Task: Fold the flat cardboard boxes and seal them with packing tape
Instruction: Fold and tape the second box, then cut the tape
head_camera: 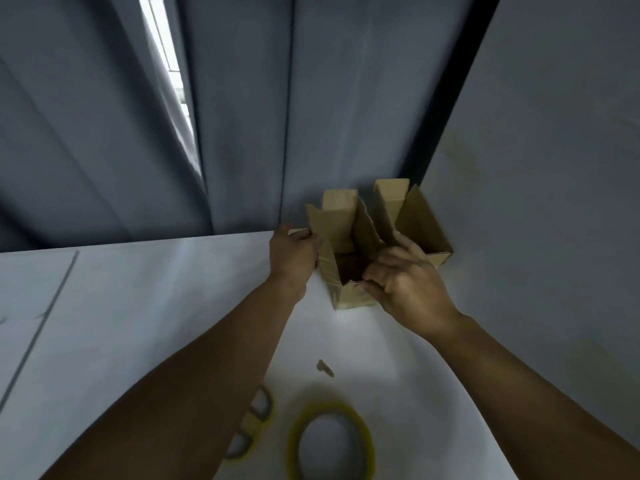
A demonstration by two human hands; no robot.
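I have a small brown cardboard box (346, 268) standing upright near the far edge of the white table (138, 306), its top flaps up and open, and a second open brown cardboard box (415, 223) sits just behind and to its right, touching or nearly touching it. My left hand (294, 254) is pinched on the left flap of the near box, and my right hand (401, 285) is curled over its right rim with the fingers closed on the cardboard there. The roll of yellow-edged clear packing tape (332, 441) lies flat on the table close to me, between my forearms, with the yellow-handled scissors (252, 424) just left of it, partly under my left forearm. A small brown scrap (324, 368) lies between the box and the tape. I judge the flaps have yet to be folded shut (the picture is blurred, so which flap goes first is unclear). The risks: the light box could skid into its neighbour or toward the table edge if I press sideways, and the flaps may spring open when one hand lets go for the tape.
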